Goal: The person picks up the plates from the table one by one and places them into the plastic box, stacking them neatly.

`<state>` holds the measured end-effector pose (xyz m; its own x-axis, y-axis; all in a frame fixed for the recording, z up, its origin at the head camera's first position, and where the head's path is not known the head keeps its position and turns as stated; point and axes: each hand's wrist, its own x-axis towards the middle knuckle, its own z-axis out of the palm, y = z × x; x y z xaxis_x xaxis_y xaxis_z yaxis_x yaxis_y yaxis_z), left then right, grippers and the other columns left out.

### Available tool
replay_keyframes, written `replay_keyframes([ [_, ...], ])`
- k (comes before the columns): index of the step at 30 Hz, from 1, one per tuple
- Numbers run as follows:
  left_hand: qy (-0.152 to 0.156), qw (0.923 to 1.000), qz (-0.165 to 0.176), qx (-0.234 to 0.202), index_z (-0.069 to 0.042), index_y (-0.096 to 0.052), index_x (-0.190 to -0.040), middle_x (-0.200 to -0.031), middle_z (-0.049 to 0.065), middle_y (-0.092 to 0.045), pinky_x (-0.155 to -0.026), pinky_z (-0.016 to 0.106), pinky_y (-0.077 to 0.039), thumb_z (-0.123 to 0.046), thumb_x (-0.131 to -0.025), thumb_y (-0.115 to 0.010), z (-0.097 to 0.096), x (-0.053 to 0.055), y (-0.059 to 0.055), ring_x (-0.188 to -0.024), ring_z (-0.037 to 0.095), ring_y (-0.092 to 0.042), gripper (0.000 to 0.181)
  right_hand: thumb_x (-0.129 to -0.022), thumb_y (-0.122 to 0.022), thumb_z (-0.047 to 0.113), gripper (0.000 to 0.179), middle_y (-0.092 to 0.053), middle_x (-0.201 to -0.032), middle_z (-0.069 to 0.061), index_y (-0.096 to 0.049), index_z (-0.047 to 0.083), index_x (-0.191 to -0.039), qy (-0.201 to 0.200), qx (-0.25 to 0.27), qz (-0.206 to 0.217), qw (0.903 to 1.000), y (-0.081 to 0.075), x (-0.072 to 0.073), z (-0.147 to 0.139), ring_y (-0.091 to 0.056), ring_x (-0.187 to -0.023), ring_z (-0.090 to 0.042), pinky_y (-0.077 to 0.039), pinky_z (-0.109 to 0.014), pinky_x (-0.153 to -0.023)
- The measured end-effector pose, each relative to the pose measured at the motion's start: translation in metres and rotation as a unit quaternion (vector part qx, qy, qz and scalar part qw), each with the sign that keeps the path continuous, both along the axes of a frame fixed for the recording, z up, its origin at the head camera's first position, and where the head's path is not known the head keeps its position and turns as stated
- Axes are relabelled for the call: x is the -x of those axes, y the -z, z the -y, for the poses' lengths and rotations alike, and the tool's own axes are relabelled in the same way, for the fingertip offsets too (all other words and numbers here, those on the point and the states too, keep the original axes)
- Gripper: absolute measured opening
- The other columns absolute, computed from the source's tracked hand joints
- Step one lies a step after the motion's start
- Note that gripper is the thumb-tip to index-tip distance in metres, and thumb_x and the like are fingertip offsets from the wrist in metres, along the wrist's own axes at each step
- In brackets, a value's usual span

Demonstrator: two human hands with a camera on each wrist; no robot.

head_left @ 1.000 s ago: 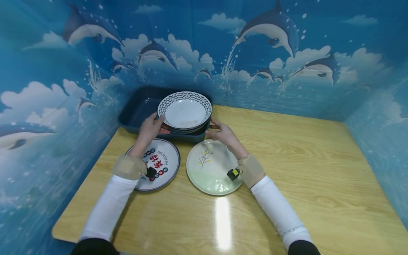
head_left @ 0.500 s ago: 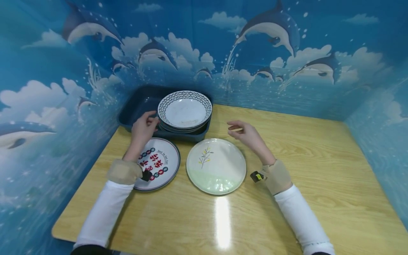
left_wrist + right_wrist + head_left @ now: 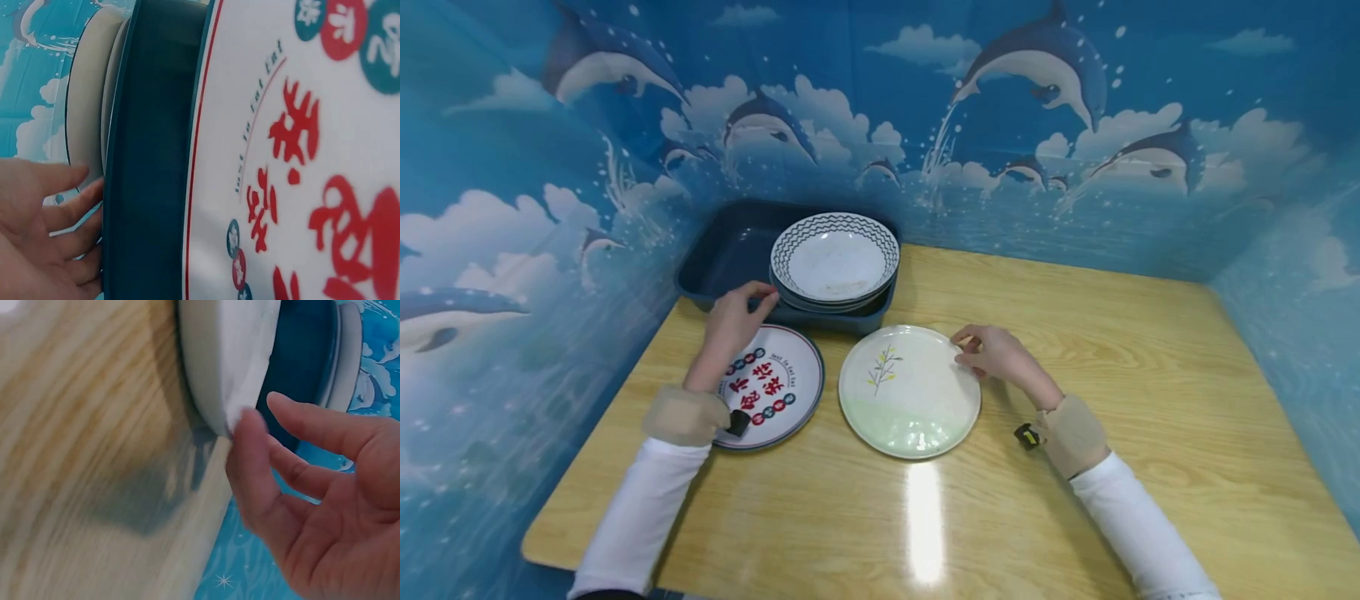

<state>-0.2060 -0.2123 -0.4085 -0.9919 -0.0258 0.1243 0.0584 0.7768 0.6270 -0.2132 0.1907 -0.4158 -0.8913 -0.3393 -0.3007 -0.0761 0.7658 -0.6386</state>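
Observation:
My right hand [image 3: 997,357] is at the upper right rim of a cream and pale green plate [image 3: 906,417] with a twig pattern. In the right wrist view its fingers [image 3: 250,475] overlap the plate edge [image 3: 206,362], with the thumb apart. My left hand [image 3: 732,323] hovers by the near wall of a dark blue basin [image 3: 722,233], fingers loosely bent and holding nothing. Beneath that arm lies a white plate [image 3: 797,375] with red characters and a blue rim, partly hidden. Stacked bowls [image 3: 835,258], the top one with a black wavy border, sit in the basin's right side.
The wooden table [image 3: 1112,375] stretches off to the right. A blue dolphin-print backdrop [image 3: 925,108] rises behind and on both sides. The basin stands against the back left, close behind the two plates.
Both hands have let go of the bowl stack, which stays in the basin. The right hand swung right, then down to the pale green plate's rim; the left drew slightly back toward me.

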Motion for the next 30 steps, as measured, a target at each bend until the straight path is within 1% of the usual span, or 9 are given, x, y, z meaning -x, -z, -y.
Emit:
replay_keyframes([
  [3, 0.032, 0.9994, 0.0, 0.016, -0.001, -0.067, -0.126, -0.124, 0.021, -0.068, -0.111, 0.056, -0.036, -0.029, -0.106, -0.056, 0.0, 0.001, 0.005, -0.122, 0.041, -0.057, 0.037, -0.098, -0.067, 0.011, 0.035, -0.065, -0.09, -0.012, -0.06, 0.0, -0.131, -0.002, -0.025, -0.01, 0.9996, 0.002, 0.002, 0.0, -0.06, -0.061, -0.02, -0.046, -0.027, -0.055],
  [4, 0.04, 0.999, -0.003, 0.021, -0.001, -0.068, -0.125, -0.122, 0.021, -0.069, -0.113, 0.057, -0.033, -0.028, -0.105, -0.058, 0.0, 0.002, 0.006, -0.121, 0.041, -0.057, 0.035, -0.097, -0.067, 0.011, 0.035, -0.064, -0.089, -0.012, -0.06, 0.0, -0.13, -0.002, -0.029, -0.01, 0.9995, 0.003, 0.003, 0.0, -0.059, -0.061, -0.019, -0.045, -0.027, -0.054],
  [7, 0.053, 0.9981, -0.01, 0.03, -0.002, -0.072, -0.12, -0.115, 0.02, -0.072, -0.115, 0.058, -0.029, -0.027, -0.103, -0.062, 0.002, 0.002, 0.008, -0.118, 0.042, -0.058, 0.032, -0.097, -0.068, 0.012, 0.036, -0.064, -0.09, -0.011, -0.059, 0.0, -0.129, -0.009, -0.036, -0.003, 0.9993, 0.008, 0.007, -0.001, -0.061, -0.064, -0.017, -0.049, -0.027, -0.057],
  [9, 0.053, 0.9981, -0.005, 0.032, -0.003, -0.072, -0.12, -0.115, 0.02, -0.072, -0.118, 0.058, -0.025, -0.028, -0.103, -0.062, 0.003, 0.002, 0.008, -0.12, 0.043, -0.057, 0.032, -0.097, -0.068, 0.012, 0.034, -0.064, -0.092, -0.012, -0.059, -0.001, -0.127, -0.008, -0.026, 0.008, 0.9996, 0.013, 0.01, -0.003, -0.062, -0.066, -0.017, -0.053, -0.028, -0.059],
  [13, 0.048, 0.9983, 0.006, 0.032, -0.004, -0.072, -0.121, -0.117, 0.02, -0.072, -0.119, 0.058, -0.021, -0.03, -0.103, -0.062, 0.003, 0.001, 0.007, -0.125, 0.044, -0.053, 0.033, -0.099, -0.065, 0.01, 0.028, -0.064, -0.098, -0.015, -0.06, -0.002, -0.124, 0.004, 0.011, 0.032, 0.9994, 0.018, 0.012, -0.005, -0.065, -0.07, -0.017, -0.059, -0.031, -0.063],
  [15, 0.045, 0.9984, 0.01, 0.033, -0.004, -0.072, -0.121, -0.118, 0.02, -0.071, -0.119, 0.057, -0.021, -0.031, -0.103, -0.062, 0.003, 0.0, 0.007, -0.125, 0.044, -0.052, 0.034, -0.1, -0.063, 0.009, 0.024, -0.065, -0.099, -0.015, -0.06, -0.002, -0.122, 0.002, 0.018, 0.028, 0.9994, 0.019, 0.011, -0.005, -0.065, -0.07, -0.017, -0.06, -0.031, -0.062],
  [19, 0.044, 0.9982, 0.016, 0.037, -0.004, -0.071, -0.122, -0.117, 0.02, -0.071, -0.115, 0.057, -0.024, -0.031, -0.103, -0.061, 0.002, 0.0, 0.005, -0.123, 0.043, -0.051, 0.034, -0.101, -0.059, 0.007, 0.021, -0.065, -0.096, -0.015, -0.06, -0.001, -0.12, -0.012, 0.015, 0.005, 0.9998, 0.015, 0.007, -0.004, -0.065, -0.067, -0.016, -0.059, -0.03, -0.059],
  [24, 0.048, 0.998, 0.02, 0.037, -0.004, -0.071, -0.122, -0.116, 0.021, -0.072, -0.115, 0.057, -0.024, -0.031, -0.103, -0.06, 0.003, 0.0, 0.003, -0.122, 0.044, -0.051, 0.035, -0.101, -0.056, 0.006, 0.028, -0.065, -0.102, -0.019, -0.059, -0.002, -0.128, 0.003, 0.03, 0.012, 0.9995, 0.014, 0.004, -0.006, -0.066, -0.07, -0.018, -0.061, -0.032, -0.062],
  [30, 0.05, 0.998, 0.02, 0.032, -0.004, -0.071, -0.122, -0.118, 0.021, -0.071, -0.116, 0.057, -0.023, -0.032, -0.103, -0.061, 0.002, -0.001, 0.003, -0.125, 0.044, -0.05, 0.035, -0.102, -0.052, 0.003, 0.038, -0.06, -0.104, -0.019, -0.053, -0.009, -0.138, -0.006, 0.052, 0.007, 0.9986, 0.019, -0.007, -0.013, -0.062, -0.074, -0.018, -0.061, -0.033, -0.063],
])
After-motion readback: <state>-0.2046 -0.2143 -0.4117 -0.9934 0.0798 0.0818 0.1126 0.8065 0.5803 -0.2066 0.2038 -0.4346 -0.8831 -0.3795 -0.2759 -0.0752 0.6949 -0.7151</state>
